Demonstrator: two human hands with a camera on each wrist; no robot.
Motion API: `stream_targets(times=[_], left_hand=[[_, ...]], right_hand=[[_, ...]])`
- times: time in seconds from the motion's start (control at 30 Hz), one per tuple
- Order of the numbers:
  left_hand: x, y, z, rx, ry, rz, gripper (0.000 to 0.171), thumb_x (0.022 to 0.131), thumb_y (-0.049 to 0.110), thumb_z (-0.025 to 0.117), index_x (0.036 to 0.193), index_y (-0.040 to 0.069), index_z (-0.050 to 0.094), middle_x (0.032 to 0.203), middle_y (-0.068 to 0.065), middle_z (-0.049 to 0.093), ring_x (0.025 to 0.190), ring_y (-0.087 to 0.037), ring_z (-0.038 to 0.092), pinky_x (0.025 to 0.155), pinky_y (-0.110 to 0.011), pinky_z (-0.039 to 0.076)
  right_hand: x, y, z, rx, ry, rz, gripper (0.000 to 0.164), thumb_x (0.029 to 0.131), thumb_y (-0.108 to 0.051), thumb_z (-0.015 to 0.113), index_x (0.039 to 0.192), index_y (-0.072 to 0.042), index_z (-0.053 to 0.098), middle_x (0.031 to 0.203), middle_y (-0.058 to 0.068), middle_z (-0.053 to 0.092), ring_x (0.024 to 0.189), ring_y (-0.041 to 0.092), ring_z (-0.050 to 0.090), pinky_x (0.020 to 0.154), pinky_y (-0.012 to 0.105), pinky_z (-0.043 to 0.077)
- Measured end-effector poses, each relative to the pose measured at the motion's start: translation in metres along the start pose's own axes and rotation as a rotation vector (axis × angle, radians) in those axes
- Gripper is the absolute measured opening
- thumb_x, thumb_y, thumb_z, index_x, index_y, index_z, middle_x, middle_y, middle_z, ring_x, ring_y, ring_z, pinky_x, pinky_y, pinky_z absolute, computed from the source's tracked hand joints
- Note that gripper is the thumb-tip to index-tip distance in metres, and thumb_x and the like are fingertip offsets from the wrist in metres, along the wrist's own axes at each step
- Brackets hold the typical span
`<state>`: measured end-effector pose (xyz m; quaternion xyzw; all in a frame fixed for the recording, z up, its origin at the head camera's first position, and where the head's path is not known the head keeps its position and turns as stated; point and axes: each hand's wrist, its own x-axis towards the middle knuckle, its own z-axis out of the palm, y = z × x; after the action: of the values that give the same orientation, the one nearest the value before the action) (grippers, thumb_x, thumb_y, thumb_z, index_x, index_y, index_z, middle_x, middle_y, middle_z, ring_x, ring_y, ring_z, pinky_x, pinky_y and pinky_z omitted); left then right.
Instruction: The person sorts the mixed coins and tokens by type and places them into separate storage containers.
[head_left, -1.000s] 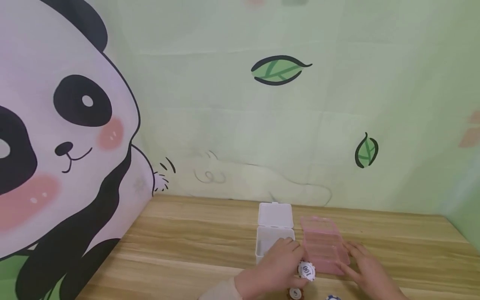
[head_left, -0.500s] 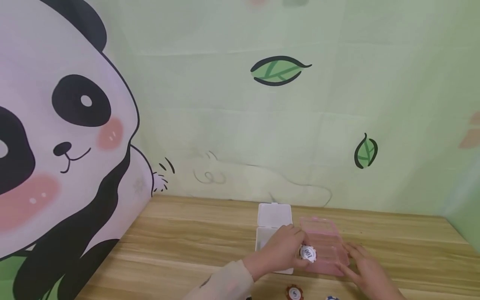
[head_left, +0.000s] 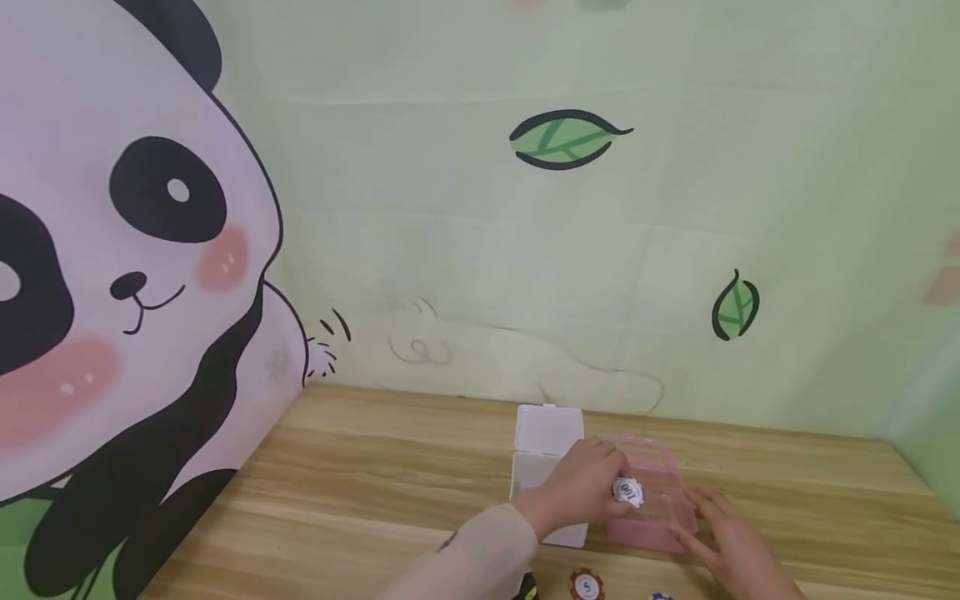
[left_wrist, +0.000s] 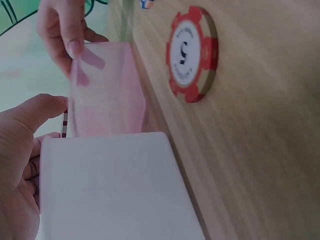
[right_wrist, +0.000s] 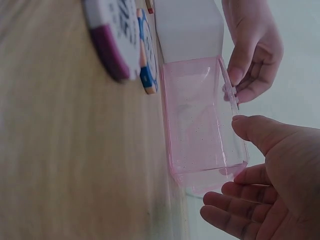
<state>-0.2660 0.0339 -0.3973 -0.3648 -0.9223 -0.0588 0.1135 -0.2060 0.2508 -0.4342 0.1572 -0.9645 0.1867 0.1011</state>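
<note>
My left hand (head_left: 581,487) pinches a white poker chip (head_left: 628,492) marked 100 between thumb and fingers. It holds the chip over the left part of an open pink see-through plastic box (head_left: 647,537). The left wrist view shows only a sliver of the chip's striped edge. My right hand (right_wrist: 290,175) grips the right end of the pink box, with its thumb at the front rim and fingers round the corner. An open white plastic box (head_left: 549,429) stands just left of the pink one, partly hidden behind my left hand and wrist.
A red poker chip (left_wrist: 192,55) marked 5 lies in front of the boxes. Near it are a blue chip (right_wrist: 147,55), a white chip with purple edge marks (right_wrist: 112,37), and a black-and-yellow thing (head_left: 529,587) beside the sleeve. A panda-print cloth (head_left: 420,208) rises behind the table.
My left hand has carried the white chip up and rightward, from in front of the boxes to over the pink box. My right hand has kept its place on the pink box.
</note>
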Motion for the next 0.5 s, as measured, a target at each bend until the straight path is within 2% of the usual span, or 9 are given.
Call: stream_targets(times=[0.27,0.5], left_hand=[[0.0057,0.0029,0.0085,0.075,-0.026,-0.016,0.034,0.078,0.050,0.074,0.093,0.022,0.062,0.091,0.012,0.060,0.091,-0.004,0.050,0.082,-0.017,0.039],[0.0070,0.0020,0.0103,0.084,-0.043,-0.018,0.032,0.079,0.050,0.072,0.091,0.022,0.062,0.090,0.013,0.059,0.088,-0.005,0.046,0.078,-0.017,0.036]], right_hand=[[-0.0015,0.0001,0.0001,0.017,-0.033,0.030,0.063,0.089,-0.033,0.066,0.129,0.012,0.050,0.130,0.032,0.052,0.113,0.049,0.055,0.090,0.059,0.049],[-0.0023,-0.0007,0.0004,0.012,0.019,0.006,0.061,0.088,-0.032,0.068,0.127,0.011,0.052,0.128,0.032,0.054,0.112,0.050,0.056,0.089,0.061,0.048]])
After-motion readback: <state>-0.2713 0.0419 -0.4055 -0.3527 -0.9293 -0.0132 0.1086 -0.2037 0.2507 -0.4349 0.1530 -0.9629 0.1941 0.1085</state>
